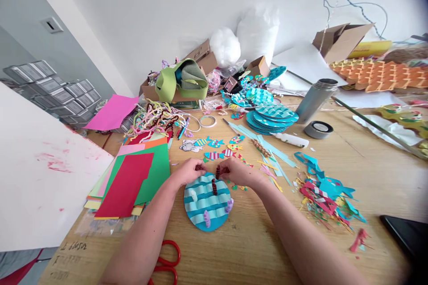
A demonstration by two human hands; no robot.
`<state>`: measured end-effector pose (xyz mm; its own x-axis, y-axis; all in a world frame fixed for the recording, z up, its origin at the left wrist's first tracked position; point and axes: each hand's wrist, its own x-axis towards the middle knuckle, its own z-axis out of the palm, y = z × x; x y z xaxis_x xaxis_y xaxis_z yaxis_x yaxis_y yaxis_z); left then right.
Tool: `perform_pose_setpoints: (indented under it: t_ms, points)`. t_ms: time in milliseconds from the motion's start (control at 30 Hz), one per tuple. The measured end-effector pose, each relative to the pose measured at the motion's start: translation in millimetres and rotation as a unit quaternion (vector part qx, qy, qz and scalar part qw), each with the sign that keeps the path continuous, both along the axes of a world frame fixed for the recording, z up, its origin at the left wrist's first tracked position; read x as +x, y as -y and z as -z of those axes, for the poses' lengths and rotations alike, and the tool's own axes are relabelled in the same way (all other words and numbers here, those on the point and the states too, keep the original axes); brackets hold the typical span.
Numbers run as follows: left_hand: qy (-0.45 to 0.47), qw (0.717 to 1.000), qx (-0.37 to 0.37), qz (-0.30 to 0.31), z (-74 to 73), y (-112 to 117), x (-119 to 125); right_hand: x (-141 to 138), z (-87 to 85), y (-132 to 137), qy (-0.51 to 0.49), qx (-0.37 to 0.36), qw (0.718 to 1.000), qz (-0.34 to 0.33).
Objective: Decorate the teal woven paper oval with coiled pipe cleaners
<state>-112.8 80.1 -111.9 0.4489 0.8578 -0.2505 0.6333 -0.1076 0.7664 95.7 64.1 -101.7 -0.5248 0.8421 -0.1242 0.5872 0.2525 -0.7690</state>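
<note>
In front of me on the table lies a round blue disc (200,205) crossed by wavy light-blue paper strips. My right hand (236,172) pinches a dark brown coiled pipe cleaner (217,172) at the disc's far right edge. A second brown coil (214,187) stands on the disc just below it. Also on the disc are a white coil (193,195) and two purple coils (207,219). My left hand (190,172) is at the far left edge with its fingers curled together; what they hold, if anything, is hidden. Small paper fish (214,156) lie beyond both hands.
Red-handled scissors (169,260) lie near my left forearm. Coloured paper sheets (133,182) and pipe cleaners (157,118) are on the left. Stacked blue discs (270,120), a glue bottle (290,140), a metal flask (316,100) and paper scraps (329,196) lie to the right.
</note>
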Motion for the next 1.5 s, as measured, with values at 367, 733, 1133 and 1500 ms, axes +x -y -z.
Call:
perform_pose_setpoints:
  t_ms: [367,733,1133,1500]
  points:
    - [0.044,0.999,-0.028,0.001,-2.5,-1.8,-2.0,0.0,-4.8,1.0,0.006,-0.007,1.000,-0.012]
    - [0.062,0.998,-0.019,-0.015,-4.5,-1.9,-5.0,46.9,-30.8,-7.5,0.070,0.086,0.979,0.169]
    - [0.154,0.986,-0.017,-0.066,-38.4,7.4,1.3,118.8,-13.7,-34.1,0.275,0.105,0.909,0.295]
    - [0.259,0.960,-0.064,-0.080,-43.7,8.5,-3.2,117.2,-12.5,-35.9,0.246,0.109,0.911,0.313]
